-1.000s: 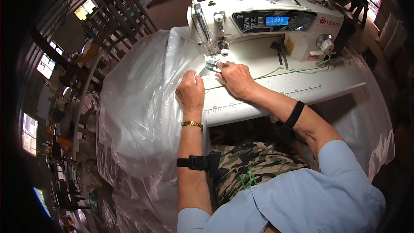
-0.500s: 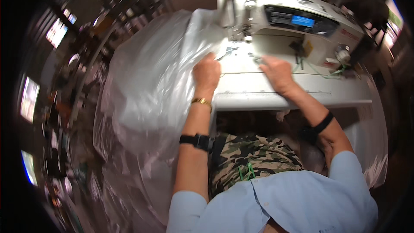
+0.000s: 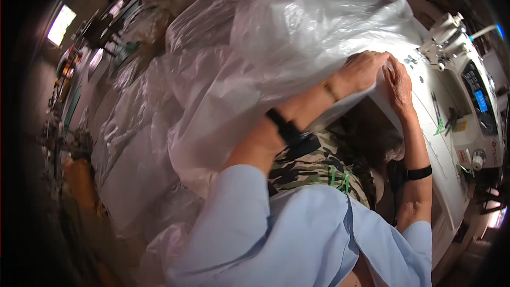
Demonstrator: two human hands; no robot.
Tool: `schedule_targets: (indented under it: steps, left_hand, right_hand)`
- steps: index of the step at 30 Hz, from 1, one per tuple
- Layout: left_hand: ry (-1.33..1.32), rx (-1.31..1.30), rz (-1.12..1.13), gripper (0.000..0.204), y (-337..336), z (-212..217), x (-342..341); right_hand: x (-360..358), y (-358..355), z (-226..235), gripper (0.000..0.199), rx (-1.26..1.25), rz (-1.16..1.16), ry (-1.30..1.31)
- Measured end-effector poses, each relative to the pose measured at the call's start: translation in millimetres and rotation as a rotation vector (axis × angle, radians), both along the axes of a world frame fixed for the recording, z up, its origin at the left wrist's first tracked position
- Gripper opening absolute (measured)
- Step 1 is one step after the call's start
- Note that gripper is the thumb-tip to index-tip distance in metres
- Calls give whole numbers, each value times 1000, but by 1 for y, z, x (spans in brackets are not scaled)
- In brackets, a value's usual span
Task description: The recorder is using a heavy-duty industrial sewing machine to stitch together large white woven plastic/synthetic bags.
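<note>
A big sheet of clear plastic film billows over the left side of a white sewing table. My left hand grips the film's edge close to the needle of the white sewing machine. My right hand lies right beside it, fingers pressed on the same edge of film at the table's corner. Both hands nearly touch. A gold bracelet and a black strap sit on my left forearm, a black strap on my right.
More heaps of clear plastic pile up on the floor at the left. Shelves and windows stand far left. Scissors and green thread lie on the table beside the machine. My camouflage trousers are below.
My head has turned far to the left, so the machine now sits at the right rim. Both hands came together on the film's edge near the needle.
</note>
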State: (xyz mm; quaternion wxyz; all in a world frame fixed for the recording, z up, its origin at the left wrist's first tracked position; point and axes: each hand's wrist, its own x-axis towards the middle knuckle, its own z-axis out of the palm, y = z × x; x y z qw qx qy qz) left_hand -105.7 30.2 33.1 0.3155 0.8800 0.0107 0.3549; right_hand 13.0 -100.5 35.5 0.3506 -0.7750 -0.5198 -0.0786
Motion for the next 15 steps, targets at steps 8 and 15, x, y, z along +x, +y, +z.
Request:
schedule_targets:
  steps: [8,15]
  left_hand:
    - [330,-9,644,62,-28,-106,-286]
    - [631,-165,1000,111,-48,-202,-302]
  right_hand:
    - [12,20,-12,44,-177,-9,-282]
    - [13,22,-14,44,-201,-62,-299]
